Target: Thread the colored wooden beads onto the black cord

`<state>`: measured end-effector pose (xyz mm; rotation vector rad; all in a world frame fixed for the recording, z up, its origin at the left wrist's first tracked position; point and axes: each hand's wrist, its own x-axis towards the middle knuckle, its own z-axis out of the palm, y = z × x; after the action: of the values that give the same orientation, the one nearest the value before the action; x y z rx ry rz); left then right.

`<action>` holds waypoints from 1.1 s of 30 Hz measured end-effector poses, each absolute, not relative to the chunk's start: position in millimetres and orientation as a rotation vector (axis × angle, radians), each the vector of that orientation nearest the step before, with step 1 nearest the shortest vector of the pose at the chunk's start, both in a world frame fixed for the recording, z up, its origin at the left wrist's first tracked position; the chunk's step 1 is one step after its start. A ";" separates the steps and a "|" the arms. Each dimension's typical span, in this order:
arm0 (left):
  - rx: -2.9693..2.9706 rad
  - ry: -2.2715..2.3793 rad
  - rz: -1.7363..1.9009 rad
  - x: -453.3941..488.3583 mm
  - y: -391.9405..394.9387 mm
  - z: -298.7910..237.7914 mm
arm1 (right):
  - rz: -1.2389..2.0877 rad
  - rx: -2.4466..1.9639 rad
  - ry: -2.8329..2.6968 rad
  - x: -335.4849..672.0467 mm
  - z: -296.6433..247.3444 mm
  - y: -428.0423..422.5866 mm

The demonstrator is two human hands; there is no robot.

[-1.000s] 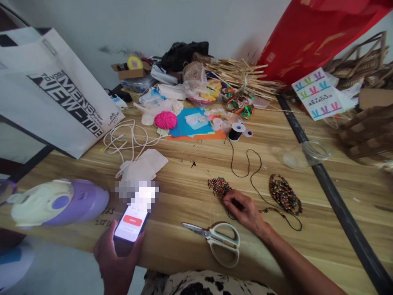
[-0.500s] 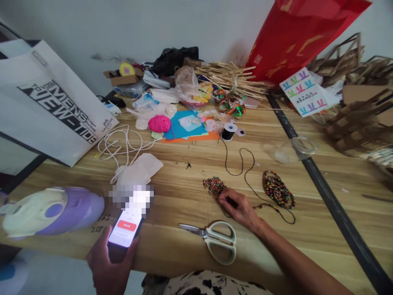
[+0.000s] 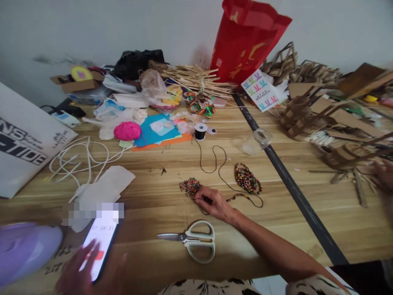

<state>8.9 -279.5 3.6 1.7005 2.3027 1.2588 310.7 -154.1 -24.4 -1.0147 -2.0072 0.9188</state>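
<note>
My left hand is over a lit phone at the lower left, slightly blurred, its fingers stretched out and touching the screen. The phone seems to lie on the table. At the middle, my right hand is closed in a pinch on a thin black cord, beside a pile of small multicoloured beads. Part of the cord is hidden under the palm. To the right lies a coiled strand of strung beads. Scissors with white handles rest nearer to me.
A spool of black cord stands behind the beads. Pink yarn, coloured paper and plastic bags crowd the back. A white cable and a purple bottle are at left. Woven baskets and another person's hand are at right.
My left hand has let go of its grip around the phone and now touches the screen from above. My right hand still pinches by the beads. The view has turned to the right.
</note>
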 end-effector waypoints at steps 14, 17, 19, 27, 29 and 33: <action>2.259 1.344 0.778 137.9 -170.4 30.7 | 0.699 -0.871 -1.987 308.3 7.7 -165.9; 2.196 1.242 0.817 137.2 -167.7 19.5 | 0.736 -0.928 -1.960 307.9 4.6 -165.6; 2.132 1.205 0.859 134.2 -165.2 12.1 | 0.823 -0.950 -1.953 308.8 2.8 -164.0; 1.926 1.228 1.026 120.7 -151.9 2.7 | 1.005 -0.943 -2.159 326.2 2.7 -148.1; 1.878 1.248 1.055 118.2 -151.3 1.7 | 1.054 -1.014 -2.168 333.4 3.4 -144.4; 1.792 1.273 1.029 114.4 -150.3 -1.5 | 1.253 -1.145 -2.091 345.7 9.3 -138.6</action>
<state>114.4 -150.3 -1.5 1.7923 1.2731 1.0287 345.7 -138.6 9.3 -1.1452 -2.0911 1.2531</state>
